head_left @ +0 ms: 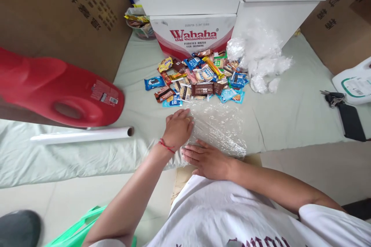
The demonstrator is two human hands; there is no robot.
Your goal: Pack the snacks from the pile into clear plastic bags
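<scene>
A clear crinkled plastic film [220,127] lies spread on the pale green cloth near the front edge. My left hand [178,127], with a red string on its wrist, rests palm down at the film's left edge. Its fingers point away from me and its thumb touches the film. Just below it, my right hand [208,161] lies flat over the film's near left corner, fingers stretched to the left. Neither hand grips anything that I can see. Beyond the film is a pile of small wrapped snacks [203,89] in brown, blue and yellow packets.
A Wahaha carton [197,35] stands behind the snacks, with crumpled clear plastic [261,61] on its right. On the left are a red jug [107,106] and a white roll [87,135]. Keys [333,98], a black phone-like object [351,122] and a white bottle [358,81] lie right.
</scene>
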